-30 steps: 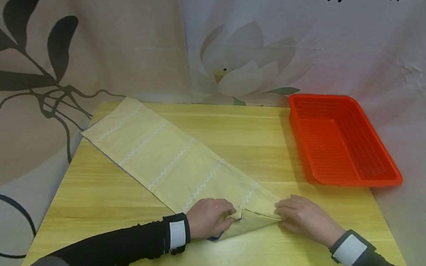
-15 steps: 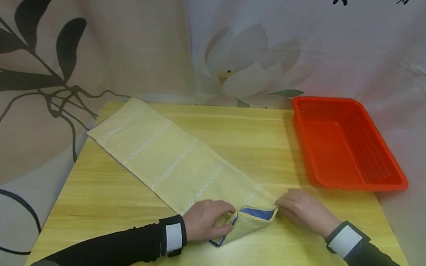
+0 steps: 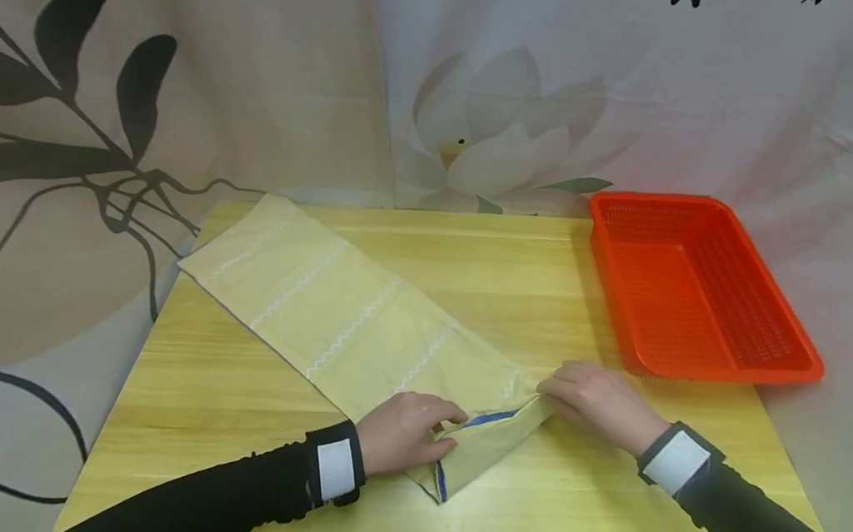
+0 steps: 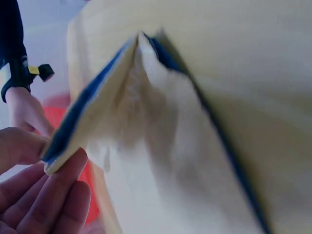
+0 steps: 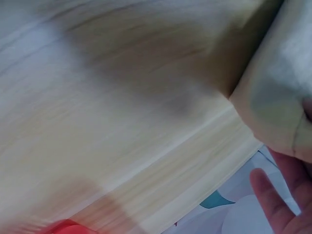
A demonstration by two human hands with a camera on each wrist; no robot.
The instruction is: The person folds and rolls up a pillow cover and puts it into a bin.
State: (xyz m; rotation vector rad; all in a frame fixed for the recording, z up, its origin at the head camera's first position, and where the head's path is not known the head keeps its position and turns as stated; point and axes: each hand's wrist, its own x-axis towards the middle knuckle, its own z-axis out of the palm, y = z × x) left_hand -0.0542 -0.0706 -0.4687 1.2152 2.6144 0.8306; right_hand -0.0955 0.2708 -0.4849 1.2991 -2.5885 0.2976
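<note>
A long pale-yellow cloth with white zigzag stitch lines and a blue underside lies slantwise over the table. Its near end is lifted and folded back, with some blue showing along the fold. My left hand pinches the blue-trimmed edge between thumb and fingers; the left wrist view shows this left hand and the raised cloth close up. At the fold's other end my right hand holds the cloth's corner. In the right wrist view the fingers of that right hand are partly cut off beside the cloth.
A red plastic basket with mesh walls stands at the table's back right. Wood-grain tabletop surrounds the cloth. A printed curtain hangs along the back edge, and a black cable loops at the left.
The cloth's near end, earlier folded low, has opened to show blue inside and then narrowed again. My right hand has moved left and slightly away with its corner; my left hand has shifted slightly left.
</note>
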